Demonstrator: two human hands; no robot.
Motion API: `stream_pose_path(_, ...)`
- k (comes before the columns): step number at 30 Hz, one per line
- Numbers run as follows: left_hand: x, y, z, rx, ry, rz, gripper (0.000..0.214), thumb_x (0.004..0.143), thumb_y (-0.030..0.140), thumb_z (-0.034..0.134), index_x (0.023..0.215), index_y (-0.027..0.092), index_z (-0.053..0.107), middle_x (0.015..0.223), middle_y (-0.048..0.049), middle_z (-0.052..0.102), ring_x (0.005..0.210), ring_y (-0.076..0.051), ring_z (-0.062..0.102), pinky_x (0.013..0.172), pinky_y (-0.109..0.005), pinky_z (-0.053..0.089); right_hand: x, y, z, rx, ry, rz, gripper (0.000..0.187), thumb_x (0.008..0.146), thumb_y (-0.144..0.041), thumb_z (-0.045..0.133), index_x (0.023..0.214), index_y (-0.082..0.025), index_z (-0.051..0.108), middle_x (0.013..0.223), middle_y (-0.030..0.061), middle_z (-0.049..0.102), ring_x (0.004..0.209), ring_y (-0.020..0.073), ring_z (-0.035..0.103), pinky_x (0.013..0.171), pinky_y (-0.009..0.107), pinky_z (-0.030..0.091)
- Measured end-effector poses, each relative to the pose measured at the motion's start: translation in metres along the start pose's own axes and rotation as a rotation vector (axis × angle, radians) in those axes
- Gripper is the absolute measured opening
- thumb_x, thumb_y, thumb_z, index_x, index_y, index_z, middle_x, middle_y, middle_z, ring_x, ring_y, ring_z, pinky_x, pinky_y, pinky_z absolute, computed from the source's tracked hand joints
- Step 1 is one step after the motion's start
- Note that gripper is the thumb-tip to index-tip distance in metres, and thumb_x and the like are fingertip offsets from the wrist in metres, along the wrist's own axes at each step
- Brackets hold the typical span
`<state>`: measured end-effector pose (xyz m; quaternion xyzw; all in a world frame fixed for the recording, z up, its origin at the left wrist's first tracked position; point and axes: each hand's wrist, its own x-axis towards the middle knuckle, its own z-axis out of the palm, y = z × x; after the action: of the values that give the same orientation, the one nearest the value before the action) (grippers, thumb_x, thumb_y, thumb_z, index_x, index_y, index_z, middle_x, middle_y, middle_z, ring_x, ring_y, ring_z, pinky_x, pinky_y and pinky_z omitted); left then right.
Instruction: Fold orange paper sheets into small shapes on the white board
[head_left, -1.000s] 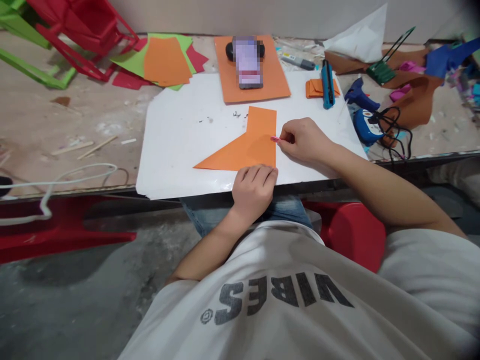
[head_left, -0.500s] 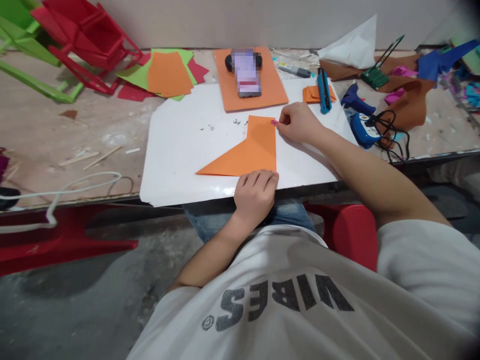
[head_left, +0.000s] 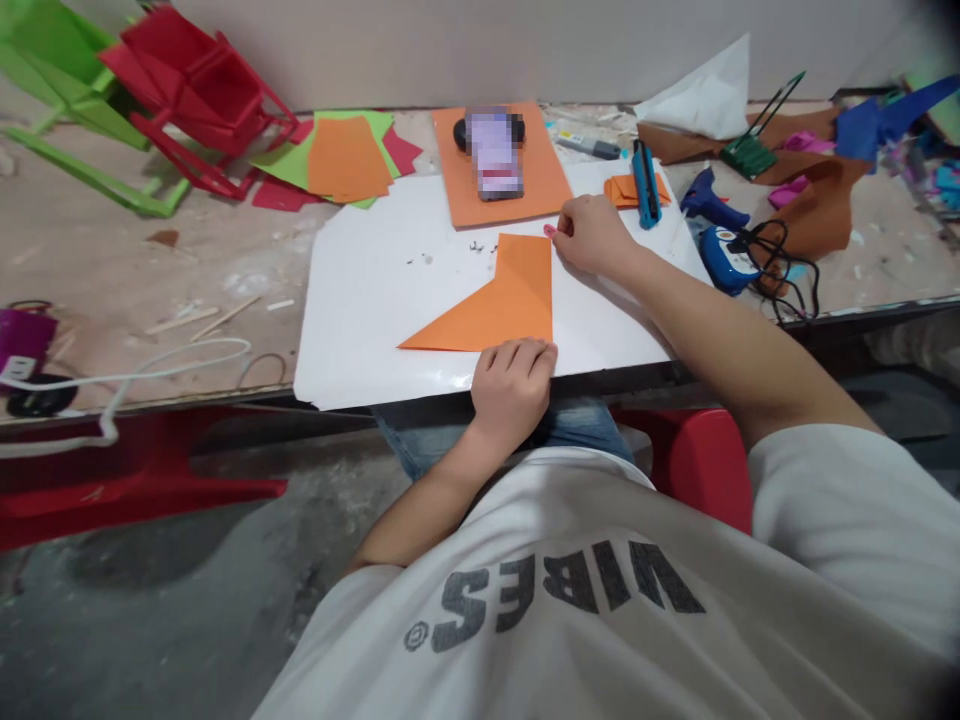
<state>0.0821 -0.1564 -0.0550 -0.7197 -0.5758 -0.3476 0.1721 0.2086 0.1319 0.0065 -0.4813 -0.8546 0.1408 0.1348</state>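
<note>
Head view: resting fingers of L hand point(head_left: 512, 385), bent slightly and held tog., on the lower R corner of orange paper point(head_left: 517, 285); can't tell if gripping it from below, thumb hidden. Pinching small pink pc point(head_left: 550, 231) btwn thumb and fingertips w/ R hand point(head_left: 596, 235), right by upper R corner of same paper; too small to ID, can't tell if touching. Lying flat on white board point(head_left: 360, 290), nr its front edge, w/ long point to L and broad arm running away to the back. Placed under it all: cluttered table point(head_left: 112, 280).

Behind, on orange sheet point(head_left: 457, 200) at back of board: phone point(head_left: 499, 165). To R of that, nr board's back R corner: blue cutter point(head_left: 645, 185) lying across folded orange pcs point(head_left: 621, 192). Farther R, off the board: dark-blue glue gun point(head_left: 712, 200), plus blue-and-white device point(head_left: 724, 262) w/ blk cord just in front. Back L: overlapping orange, green & red sheets point(head_left: 349, 160), w/ red model chair point(head_left: 202, 90) beside.
</note>
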Motion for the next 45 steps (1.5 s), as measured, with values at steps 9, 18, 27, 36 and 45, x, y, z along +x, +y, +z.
stream_pose_path(9,-0.012,0.000,-0.014,-0.005,-0.139,-0.040,0.031,0.125,0.033,0.066,0.146,0.024,0.088,0.150,-0.0172,0.090,0.140,-0.036,0.082,0.112,-0.052,0.048,-0.100,-0.025,-0.039,0.170,-0.018,-0.220,0.049,0.116,-0.072,0.072,0.098,-0.027,0.080,0.101,0.0128,0.086,0.097,0.0347,0.078,0.094,0.051,0.057)
stream_pose_path(18,-0.019,0.000,0.022,-0.018,-0.070,-0.100,0.037,0.126,0.042,0.061,0.140,0.026,0.091,0.137,-0.0184,0.094,0.109,-0.034,0.084,0.084,-0.053,0.044,-0.152,-0.038,-0.013,0.142,-0.104,-0.296,0.033,0.112,-0.045,0.070,0.085,-0.027,0.070,0.089,0.0085,0.080,0.081,0.0269,0.067,0.081,0.044,0.046)
stream_pose_path(27,-0.012,0.004,0.031,-0.012,0.009,-0.161,0.032,0.126,0.027,0.063,0.114,0.029,0.093,0.117,-0.0118,0.097,0.092,-0.029,0.079,0.077,-0.050,0.036,-0.110,-0.033,-0.008,0.050,-0.065,-0.187,0.037,0.114,-0.049,0.071,0.085,-0.026,0.068,0.087,0.0095,0.078,0.085,0.0306,0.069,0.088,0.046,0.050)
stream_pose_path(36,-0.012,0.004,0.032,-0.027,-0.034,-0.182,0.028,0.125,0.027,0.066,0.113,0.030,0.091,0.117,-0.0115,0.096,0.094,-0.029,0.082,0.076,-0.049,0.034,-0.053,-0.009,0.007,0.005,0.000,-0.135,0.035,0.114,-0.055,0.072,0.094,-0.027,0.076,0.099,0.0163,0.081,0.108,0.0427,0.074,0.108,0.060,0.058)
stream_pose_path(45,-0.013,0.003,0.033,-0.062,-0.003,-0.192,0.032,0.125,0.029,0.063,0.112,0.030,0.093,0.116,-0.0121,0.096,0.094,-0.029,0.081,0.075,-0.051,0.034,-0.008,0.014,0.018,0.011,0.016,-0.095,0.042,0.117,-0.065,0.064,0.106,-0.028,0.080,0.113,0.0218,0.084,0.125,0.0487,0.074,0.119,0.069,0.056)
